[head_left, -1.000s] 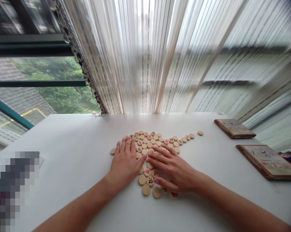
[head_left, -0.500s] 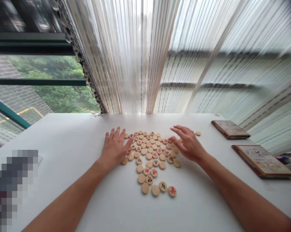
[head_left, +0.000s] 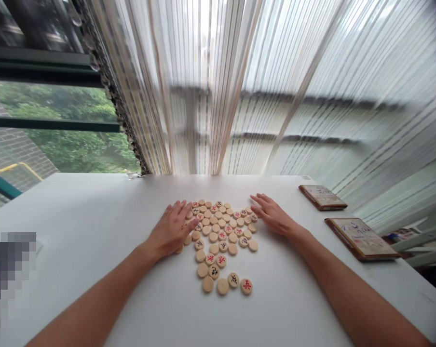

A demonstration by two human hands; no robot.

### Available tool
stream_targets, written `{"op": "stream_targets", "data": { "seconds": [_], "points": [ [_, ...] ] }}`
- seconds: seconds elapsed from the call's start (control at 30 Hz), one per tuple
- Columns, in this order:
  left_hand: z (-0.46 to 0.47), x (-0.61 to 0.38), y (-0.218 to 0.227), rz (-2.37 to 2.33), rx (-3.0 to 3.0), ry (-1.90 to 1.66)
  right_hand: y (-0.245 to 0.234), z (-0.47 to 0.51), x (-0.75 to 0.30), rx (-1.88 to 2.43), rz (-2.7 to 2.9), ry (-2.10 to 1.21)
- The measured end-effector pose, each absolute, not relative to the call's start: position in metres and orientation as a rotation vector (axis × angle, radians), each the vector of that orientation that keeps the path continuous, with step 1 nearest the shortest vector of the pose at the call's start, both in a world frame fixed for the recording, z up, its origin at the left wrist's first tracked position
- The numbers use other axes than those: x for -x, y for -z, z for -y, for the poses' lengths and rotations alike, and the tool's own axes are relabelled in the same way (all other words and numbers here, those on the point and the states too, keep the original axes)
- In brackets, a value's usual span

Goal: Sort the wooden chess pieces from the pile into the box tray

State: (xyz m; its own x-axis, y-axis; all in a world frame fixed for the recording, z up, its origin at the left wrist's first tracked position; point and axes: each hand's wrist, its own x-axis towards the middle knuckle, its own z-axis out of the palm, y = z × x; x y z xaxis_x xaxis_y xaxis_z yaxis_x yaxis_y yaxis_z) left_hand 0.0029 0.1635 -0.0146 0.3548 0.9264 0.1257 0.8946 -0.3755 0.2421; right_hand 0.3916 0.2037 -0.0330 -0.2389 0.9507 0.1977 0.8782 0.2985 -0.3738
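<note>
Several round wooden chess discs (head_left: 221, 231) with red or black characters lie flat in a loose cluster on the white table (head_left: 95, 226). My left hand (head_left: 170, 229) rests flat on the cluster's left edge, fingers stretched out over a few discs. My right hand (head_left: 272, 216) lies flat at the cluster's right edge, fingers extended and touching the outer discs. A small group of discs (head_left: 225, 282) sits nearer to me, apart from both hands. Neither hand holds anything.
Two wooden-framed flat boxes lie at the right, a far box (head_left: 322, 197) and a near box (head_left: 361, 238) by the table's edge. Striped sheer curtains (head_left: 239, 96) hang behind the table. A blurred patch (head_left: 8, 270) covers the left front.
Both hands have spread apart from the pile's middle to its left and right sides. The discs on the right have been swept inward into a tighter cluster. The view has shifted right.
</note>
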Motion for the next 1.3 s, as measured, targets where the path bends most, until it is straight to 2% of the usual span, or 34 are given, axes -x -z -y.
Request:
{"op": "stream_targets", "data": {
  "seconds": [0.73, 1.03, 1.3],
  "points": [
    [-0.125, -0.033, 0.000, -1.387, -2.492, -0.347, -0.003, -0.148, -0.332, 1.396, 2.559, -0.618],
    [-0.093, -0.021, -0.011, -1.410, -2.503, -0.280, -0.019, -0.121, -0.328, 1.333, 2.685, -0.726],
    [-0.059, -0.020, 0.020, -1.425, -2.633, -0.377, 0.003, -0.083, -0.331, 1.327, 2.671, -0.530]
  ]
}}
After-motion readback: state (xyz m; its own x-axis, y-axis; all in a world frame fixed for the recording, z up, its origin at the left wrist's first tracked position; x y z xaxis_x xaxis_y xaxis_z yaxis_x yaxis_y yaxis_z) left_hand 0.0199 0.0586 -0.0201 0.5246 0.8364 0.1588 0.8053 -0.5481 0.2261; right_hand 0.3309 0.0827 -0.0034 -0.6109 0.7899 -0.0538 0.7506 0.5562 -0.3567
